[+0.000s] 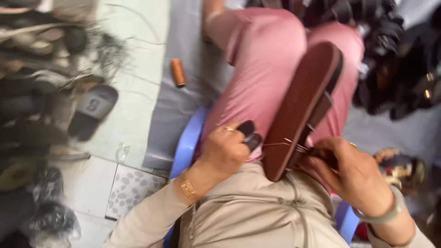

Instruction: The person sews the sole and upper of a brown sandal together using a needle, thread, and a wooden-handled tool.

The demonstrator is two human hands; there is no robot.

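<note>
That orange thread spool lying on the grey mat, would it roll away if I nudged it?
Probably yes: the orange thread spool is a cylinder lying on its side on the flat grey mat, so a sideways nudge likely rolls it. It looks small and probably light. The picture is blurred, so its surface is unclear.

Pale tiled floor (pixel 133 92) under a grey mat (pixel 183 59), dark shoe piles (pixel 32 115) alongside, daylight.

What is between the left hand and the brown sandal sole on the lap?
In the head view, a thin taut thread runs from the left hand to the sandal sole; behind it is only the pink trouser leg.
</note>
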